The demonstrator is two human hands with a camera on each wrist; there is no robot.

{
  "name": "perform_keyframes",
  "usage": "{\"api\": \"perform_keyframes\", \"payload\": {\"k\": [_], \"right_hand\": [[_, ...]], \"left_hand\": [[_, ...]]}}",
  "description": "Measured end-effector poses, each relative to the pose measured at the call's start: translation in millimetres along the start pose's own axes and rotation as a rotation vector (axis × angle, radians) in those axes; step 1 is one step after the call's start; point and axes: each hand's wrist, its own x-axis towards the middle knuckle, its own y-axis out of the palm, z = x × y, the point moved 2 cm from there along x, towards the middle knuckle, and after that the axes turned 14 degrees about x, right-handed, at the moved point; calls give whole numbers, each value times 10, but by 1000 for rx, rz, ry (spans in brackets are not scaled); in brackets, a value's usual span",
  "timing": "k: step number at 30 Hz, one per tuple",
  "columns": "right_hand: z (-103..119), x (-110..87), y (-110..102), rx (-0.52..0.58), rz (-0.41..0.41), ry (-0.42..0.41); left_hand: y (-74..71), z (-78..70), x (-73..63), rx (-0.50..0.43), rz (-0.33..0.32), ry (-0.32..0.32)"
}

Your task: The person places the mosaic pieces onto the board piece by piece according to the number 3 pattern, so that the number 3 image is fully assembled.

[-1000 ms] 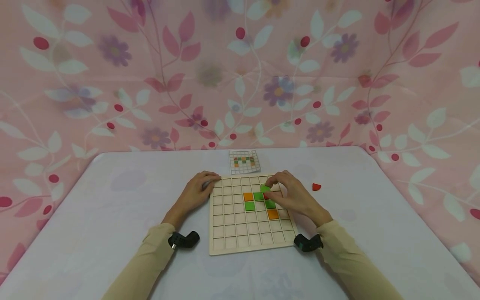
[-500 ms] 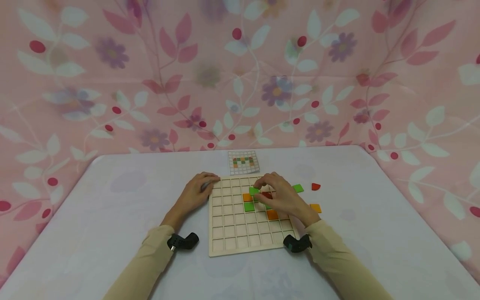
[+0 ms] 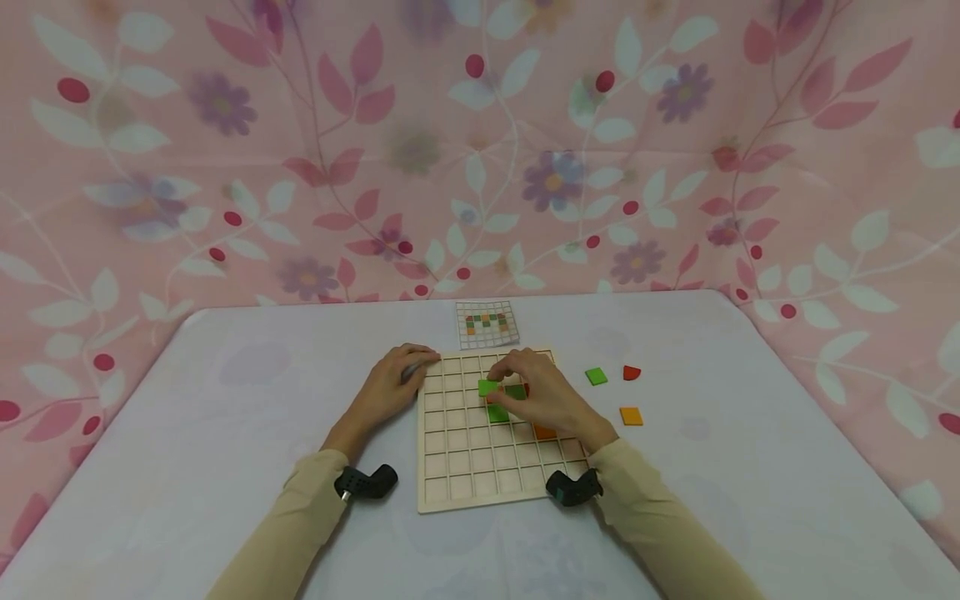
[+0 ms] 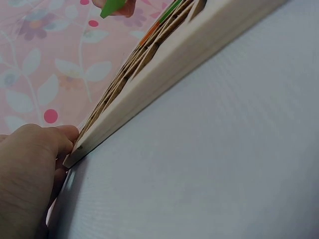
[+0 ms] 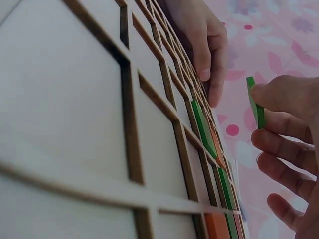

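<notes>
My right hand [image 3: 536, 387] pinches a green square tile [image 3: 487, 387] between thumb and fingertips, above the wooden grid board [image 3: 457, 483]. The right wrist view shows this tile [image 5: 255, 104] raised off the board, its other fingers loosely bent. My left hand [image 3: 390, 379] grips the board's far left corner, thumb along the left side. Under the right hand, set in the grid, are a green tile [image 3: 498, 413], a darker green tile [image 3: 515, 392] and an orange tile [image 3: 545, 432]. Red and orange bits beside them are partly hidden by the hand.
Right of the board lie a loose green square [image 3: 596, 377], a red quarter-round piece [image 3: 632, 372] and an orange square [image 3: 632, 416]. Behind the board's far edge sits a printed pattern card [image 3: 487, 325]. A floral cloth [image 3: 555, 183] hangs beyond the white table [image 3: 247, 417].
Holding the green tile, my right hand has travelled left across the board. Loose green and orange squares on the right have come out from behind it. My left hand stays at the corner.
</notes>
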Motion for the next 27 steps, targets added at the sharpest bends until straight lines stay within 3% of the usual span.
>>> {"api": "perform_keyframes", "payload": {"k": [16,27], "right_hand": [[-13,88,156,-35,55,132],[-50,126,195,-94,83,141]], "left_hand": [[8,8,-13,-4,7,-15],[6,5,1,-15,15,-13]]}}
